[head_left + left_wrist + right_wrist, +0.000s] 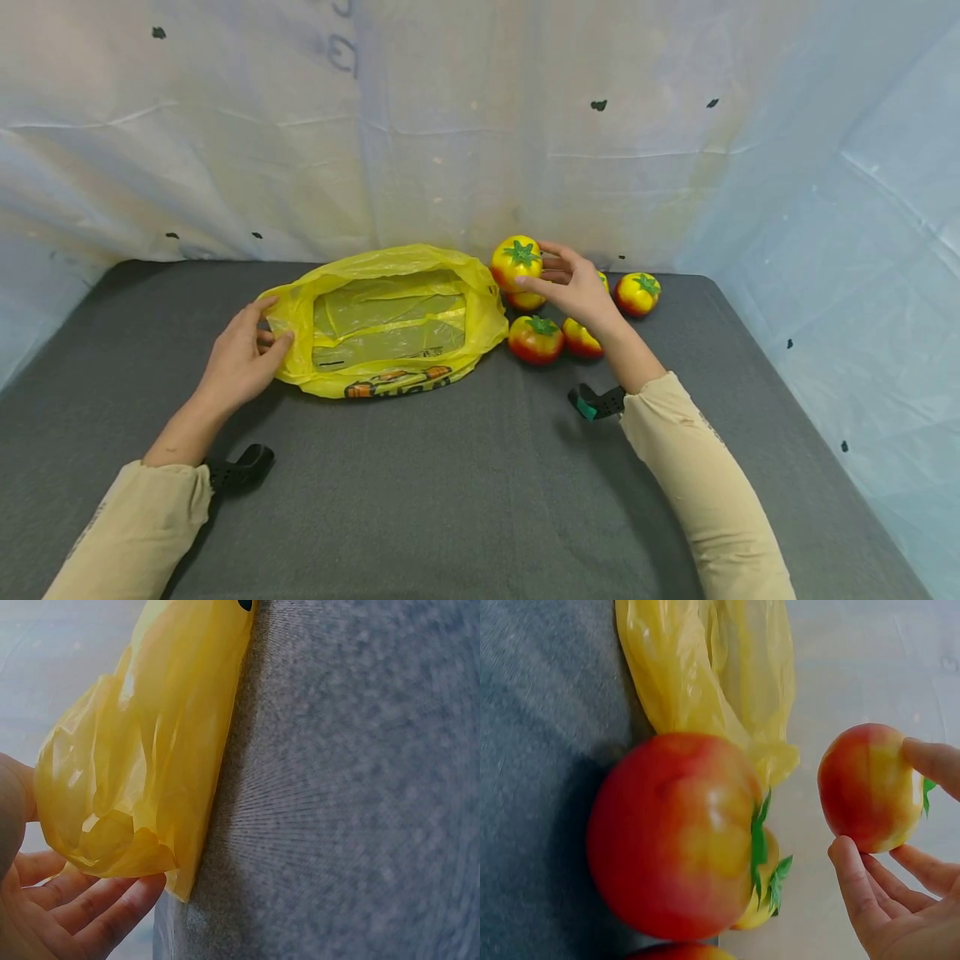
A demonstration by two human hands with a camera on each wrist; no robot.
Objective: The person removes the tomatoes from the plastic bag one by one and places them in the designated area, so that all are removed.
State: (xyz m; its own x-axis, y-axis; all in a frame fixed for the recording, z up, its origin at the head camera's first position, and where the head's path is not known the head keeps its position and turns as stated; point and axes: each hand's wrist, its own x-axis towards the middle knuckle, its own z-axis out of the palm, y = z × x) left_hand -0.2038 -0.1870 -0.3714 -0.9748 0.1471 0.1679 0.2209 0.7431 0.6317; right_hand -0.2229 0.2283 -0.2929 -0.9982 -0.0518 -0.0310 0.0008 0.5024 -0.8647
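Note:
A yellow plastic bag (480, 317) lies with its mouth spread open on the dark table. My left hand (243, 354) holds the bag's left edge between thumb and fingers; the left wrist view shows fingers (112, 911) against the bag's end, part of the grip hidden by the plastic. Just beyond the bag's right rim, my right hand (581, 287) pinches a red-and-yellow tomato (517, 258) with a green calyx, raised off the table. Below and beside that hand are more tomatoes, among them a redder one (536, 340), one partly behind the wrist (582, 340) and one at the far right (637, 294).
A dark grey cloth covers the table (420, 492). Pale plastic sheeting (465, 125) hangs behind it and along the right side. Black wrist mounts (243, 468) stick out from both forearms.

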